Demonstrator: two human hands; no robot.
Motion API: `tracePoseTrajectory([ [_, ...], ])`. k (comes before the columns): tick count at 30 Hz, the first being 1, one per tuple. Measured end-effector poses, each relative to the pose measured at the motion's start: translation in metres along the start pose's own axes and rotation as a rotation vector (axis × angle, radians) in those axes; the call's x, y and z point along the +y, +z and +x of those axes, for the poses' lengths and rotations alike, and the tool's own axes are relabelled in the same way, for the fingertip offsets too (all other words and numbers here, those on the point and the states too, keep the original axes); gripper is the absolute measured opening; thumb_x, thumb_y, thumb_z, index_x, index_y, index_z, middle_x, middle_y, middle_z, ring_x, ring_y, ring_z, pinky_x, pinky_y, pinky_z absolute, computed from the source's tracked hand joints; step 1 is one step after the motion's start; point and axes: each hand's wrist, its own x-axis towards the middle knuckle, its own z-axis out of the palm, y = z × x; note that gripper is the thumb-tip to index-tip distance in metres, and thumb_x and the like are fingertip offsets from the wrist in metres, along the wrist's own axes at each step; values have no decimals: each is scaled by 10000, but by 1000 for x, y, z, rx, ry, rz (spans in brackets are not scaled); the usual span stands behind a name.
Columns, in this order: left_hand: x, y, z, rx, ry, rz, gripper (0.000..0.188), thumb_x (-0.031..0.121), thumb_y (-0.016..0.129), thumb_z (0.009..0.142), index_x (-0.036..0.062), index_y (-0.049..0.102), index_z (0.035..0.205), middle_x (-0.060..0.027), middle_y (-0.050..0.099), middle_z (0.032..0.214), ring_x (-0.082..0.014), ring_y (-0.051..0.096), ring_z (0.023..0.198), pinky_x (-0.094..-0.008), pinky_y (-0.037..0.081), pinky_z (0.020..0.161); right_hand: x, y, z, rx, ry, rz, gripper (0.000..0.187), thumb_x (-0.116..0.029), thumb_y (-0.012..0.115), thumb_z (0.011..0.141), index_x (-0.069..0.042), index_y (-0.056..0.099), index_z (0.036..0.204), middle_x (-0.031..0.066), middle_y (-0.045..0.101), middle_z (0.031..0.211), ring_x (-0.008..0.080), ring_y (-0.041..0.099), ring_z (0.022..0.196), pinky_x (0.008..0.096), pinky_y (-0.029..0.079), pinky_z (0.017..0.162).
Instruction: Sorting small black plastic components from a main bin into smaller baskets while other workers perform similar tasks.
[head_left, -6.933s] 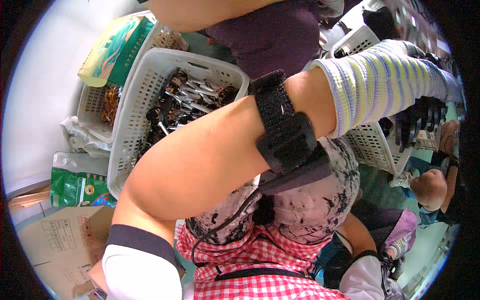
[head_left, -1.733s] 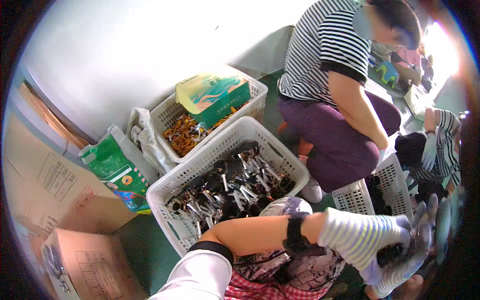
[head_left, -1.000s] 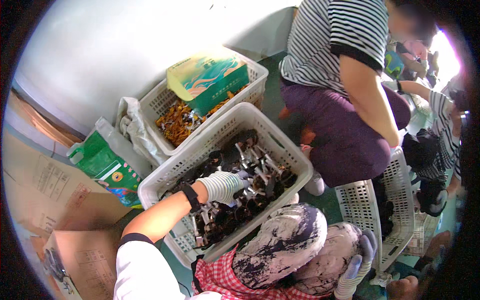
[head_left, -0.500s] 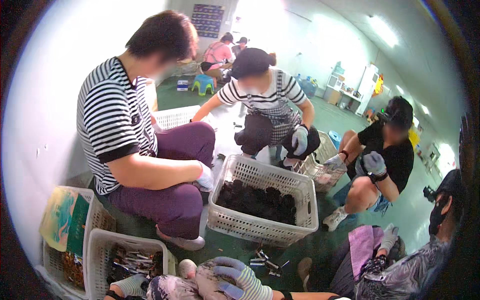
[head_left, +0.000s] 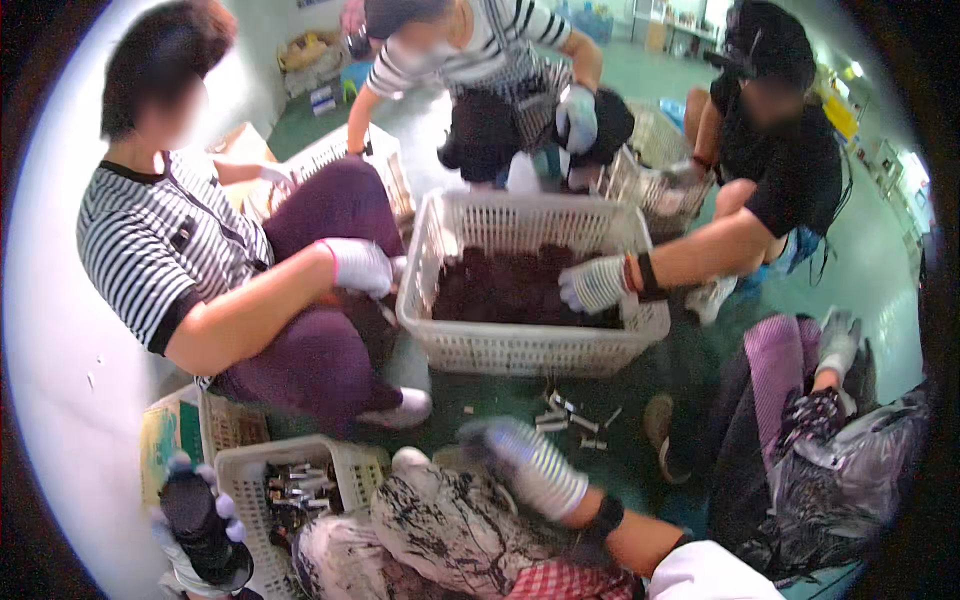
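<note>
My left hand (head_left: 185, 555), in a pale glove, is raised at the lower left with its fingers wrapped round a black, oblong object (head_left: 205, 515); its exact kind does not show. Just right of it stands a white basket (head_left: 235, 465) with small silvery and dark pieces (head_left: 300, 485) inside. My right hand (head_left: 530, 465), in a striped glove with bluish fingers, hovers by my knee in patterned trousers (head_left: 440, 510). Its fingers are smeared by motion. Beyond it, several small metallic pieces (head_left: 570, 415) lie scattered on the green floor.
A large white basket (head_left: 480, 350) of dark pieces (head_left: 490, 285) stands ahead, with a co-worker's gloved hand (head_left: 595, 283) reaching in. Another co-worker in stripes (head_left: 130, 260) sits at the left. At the right are a person's legs (head_left: 740, 420) and a black plastic bag (head_left: 850, 480).
My left hand has come up from beside the small basket, now showing the black object. My right hand has lifted off my knee. The right-hand co-worker has reached into the large basket; the view has tilted down.
</note>
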Motion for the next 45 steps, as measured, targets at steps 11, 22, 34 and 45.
tracePoseTrajectory([
  [11, -86, 124, 115, -156, -432, -693, 613, 548, 446, 925, 105, 426, 1348, -195, 460, 1350, -335, 561, 1082, -460, 478, 834, 201, -179, 59, 464, 213, -1384, 345, -291, 543, 871, -15, 596, 1072, 179, 632, 1062, 342, 626, 913, 409, 498, 828],
  [22, -104, 107, 143, -31, -583, -391, 546, 519, 515, 906, 61, 519, 1202, -198, 569, 1164, -287, 626, 922, -420, 561, 746, 269, -114, 85, -148, 404, -1591, 285, -219, 476, 876, -126, 600, 1116, 178, 656, 985, 342, 640, 938, 471, 507, 752],
  [34, -83, 113, 160, -163, -822, -106, 440, 368, 561, 919, 90, 513, 1256, -88, 621, 1122, -198, 632, 956, -336, 535, 801, 176, -64, 78, 44, 271, 212, 420, -219, 621, 829, -44, 509, 1194, 69, 574, 1102, 161, 538, 951, 317, 462, 829],
  [45, -58, 121, 167, -378, -724, -35, 596, 450, 553, 908, 59, 422, 1338, -122, 584, 1211, -217, 622, 1002, -357, 523, 823, -41, 0, 17, 31, 185, 40, 245, -201, 569, 883, -39, 541, 1066, 53, 583, 943, 136, 576, 793, 271, 474, 688],
])
